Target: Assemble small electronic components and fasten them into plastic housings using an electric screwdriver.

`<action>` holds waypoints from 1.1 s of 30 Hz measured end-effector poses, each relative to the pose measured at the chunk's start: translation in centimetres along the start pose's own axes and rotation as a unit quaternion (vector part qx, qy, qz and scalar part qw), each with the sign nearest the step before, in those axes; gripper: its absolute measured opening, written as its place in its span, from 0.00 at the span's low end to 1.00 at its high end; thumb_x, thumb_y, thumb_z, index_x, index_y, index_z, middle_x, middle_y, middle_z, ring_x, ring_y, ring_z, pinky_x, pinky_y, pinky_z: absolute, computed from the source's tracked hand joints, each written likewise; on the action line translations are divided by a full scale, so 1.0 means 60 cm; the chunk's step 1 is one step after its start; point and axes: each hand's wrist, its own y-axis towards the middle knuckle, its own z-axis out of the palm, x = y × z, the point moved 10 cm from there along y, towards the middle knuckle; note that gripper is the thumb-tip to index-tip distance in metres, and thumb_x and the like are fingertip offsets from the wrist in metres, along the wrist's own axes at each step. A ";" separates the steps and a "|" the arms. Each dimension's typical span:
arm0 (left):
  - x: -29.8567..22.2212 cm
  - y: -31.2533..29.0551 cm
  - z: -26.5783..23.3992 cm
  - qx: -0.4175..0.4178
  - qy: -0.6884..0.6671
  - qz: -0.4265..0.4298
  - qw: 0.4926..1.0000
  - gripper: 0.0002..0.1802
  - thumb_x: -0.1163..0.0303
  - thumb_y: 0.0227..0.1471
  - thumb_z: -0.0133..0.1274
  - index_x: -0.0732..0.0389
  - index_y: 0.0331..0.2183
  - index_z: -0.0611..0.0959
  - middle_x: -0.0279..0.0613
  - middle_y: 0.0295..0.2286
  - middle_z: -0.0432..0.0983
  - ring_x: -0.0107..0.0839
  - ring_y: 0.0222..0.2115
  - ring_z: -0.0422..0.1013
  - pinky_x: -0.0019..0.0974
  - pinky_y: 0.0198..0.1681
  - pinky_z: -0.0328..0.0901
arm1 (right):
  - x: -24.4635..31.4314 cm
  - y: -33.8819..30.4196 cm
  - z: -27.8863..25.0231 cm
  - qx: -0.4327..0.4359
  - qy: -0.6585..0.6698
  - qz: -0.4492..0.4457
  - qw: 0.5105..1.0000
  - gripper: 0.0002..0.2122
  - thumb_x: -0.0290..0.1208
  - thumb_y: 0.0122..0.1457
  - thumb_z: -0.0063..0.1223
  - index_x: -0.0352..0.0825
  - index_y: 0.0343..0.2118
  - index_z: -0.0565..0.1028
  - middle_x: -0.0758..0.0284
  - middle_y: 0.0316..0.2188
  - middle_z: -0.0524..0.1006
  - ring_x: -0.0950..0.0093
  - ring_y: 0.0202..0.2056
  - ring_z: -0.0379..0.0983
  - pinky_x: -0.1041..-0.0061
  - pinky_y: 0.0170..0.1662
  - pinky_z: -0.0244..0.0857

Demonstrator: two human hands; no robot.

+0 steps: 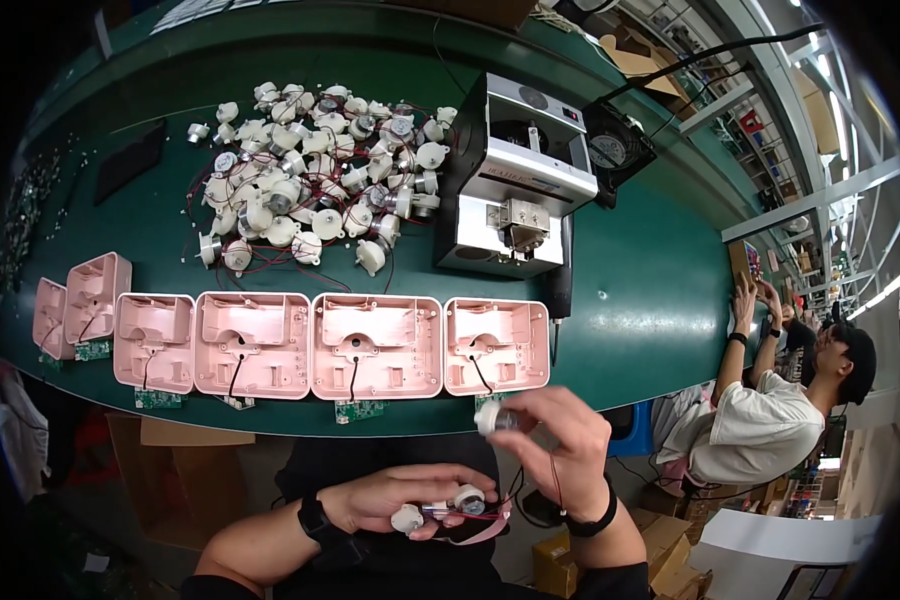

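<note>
Low at the front, my left hand (385, 495) is closed around small motors with white caps (408, 517), their thin red and dark wires hanging out. My right hand (570, 440) pinches a single white-capped motor (490, 418) between thumb and fingers, raised at the table's front edge. Directly beyond it stand pink plastic housings (377, 382) in a row, open side up. Black wires run out through holes in them to green circuit boards (360, 411) along the edge; the board nearest my right hand is partly hidden.
A large heap of white-capped motors (315, 222) with red wires lies behind the housings. Right of it stands a silver and black bench machine (530, 175) beside a black fan (610, 150). Small scraps (35, 210) litter the far left. Another person (760, 400) works at the right.
</note>
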 end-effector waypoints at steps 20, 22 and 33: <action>-0.011 -0.097 -0.003 -0.079 0.036 0.107 0.990 0.28 0.79 0.60 0.50 0.65 0.61 0.65 0.46 0.48 0.70 0.22 0.33 0.69 0.22 0.28 0.67 | 0.007 0.067 0.021 -0.057 -0.224 -0.087 0.969 0.11 0.23 0.47 0.67 0.34 0.35 0.79 0.65 0.31 0.75 0.66 0.31 0.72 0.69 0.31 0.67; -0.017 -0.097 0.001 -0.100 0.041 0.117 0.987 0.28 0.78 0.60 0.50 0.65 0.61 0.65 0.45 0.46 0.70 0.22 0.33 0.68 0.22 0.28 0.68 | 0.007 0.061 0.028 -0.033 -0.222 -0.094 0.970 0.10 0.21 0.48 0.65 0.34 0.35 0.79 0.64 0.31 0.75 0.66 0.30 0.72 0.70 0.31 0.67; -0.083 -0.121 0.005 -0.248 0.228 0.242 0.910 0.25 0.74 0.60 0.55 0.64 0.57 0.69 0.40 0.37 0.74 0.21 0.25 0.70 0.25 0.26 0.68 | 0.056 -0.010 -0.020 -0.017 -0.049 -0.029 0.998 0.11 0.17 0.50 0.60 0.31 0.38 0.79 0.64 0.33 0.74 0.70 0.29 0.73 0.74 0.31 0.67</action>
